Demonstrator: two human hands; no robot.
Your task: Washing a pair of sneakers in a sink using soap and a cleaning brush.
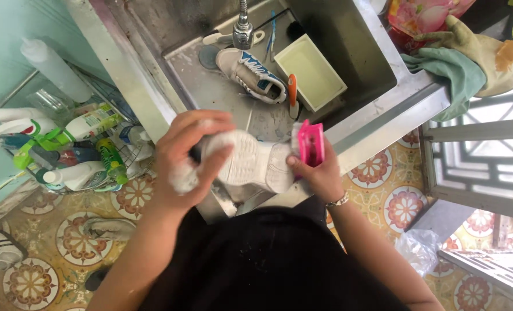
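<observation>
Over the near rim of the steel sink [383, 109] we see a white shoe [250, 164] held sole up, its long axis running left to right. The left hand [184, 152] is clamped around the shoe's left end, foam on the fingers. The right hand [320, 170] grips a pink scrub brush [310, 143] pressed to the shoe's right end. Inside the sink lie a second sneaker [250, 74] and a pale rectangular tub [310, 72]. Left of the sink stands a wire rack of plastic bottles [89, 144].
</observation>
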